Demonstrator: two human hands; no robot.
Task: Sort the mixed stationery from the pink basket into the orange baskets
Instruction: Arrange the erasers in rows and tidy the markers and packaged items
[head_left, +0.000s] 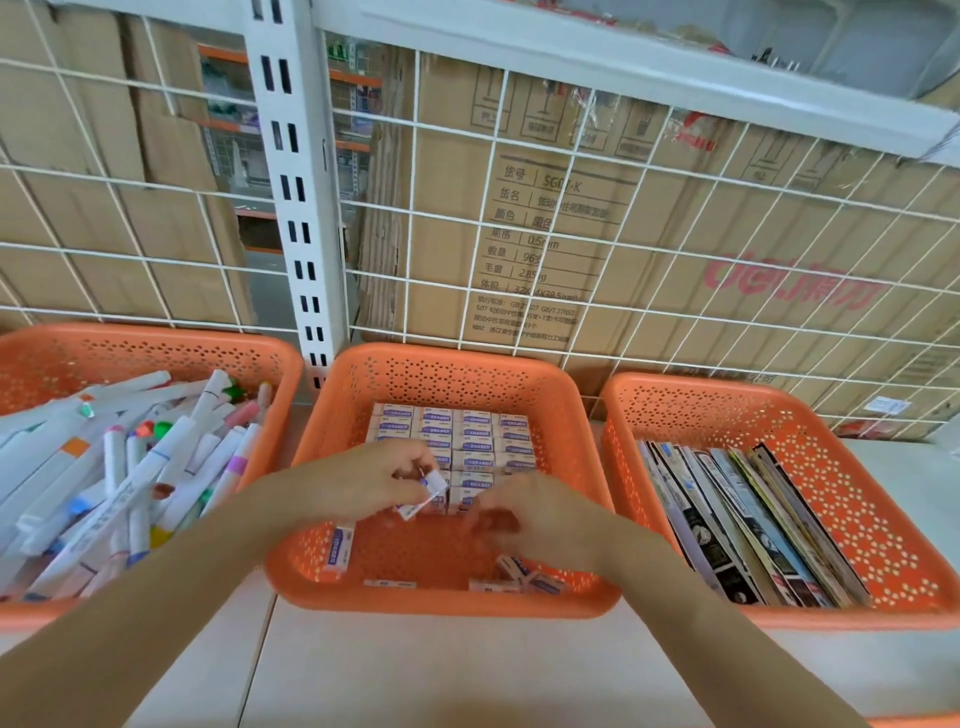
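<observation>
With the marker basket (156, 338) sitting full on my left, my left hand (363, 478) is pinching an eraser (434, 486) over the middle orange basket (457, 358). I am risking knocking the packed rows of erasers (467, 431) out of line as I am fitting it against them. My right hand (524, 514) is hovering just beside it, too blurred to tell whether it is holding anything, and may be scattering the loose erasers (519, 571) below; the pink basket is lying out of view.
</observation>
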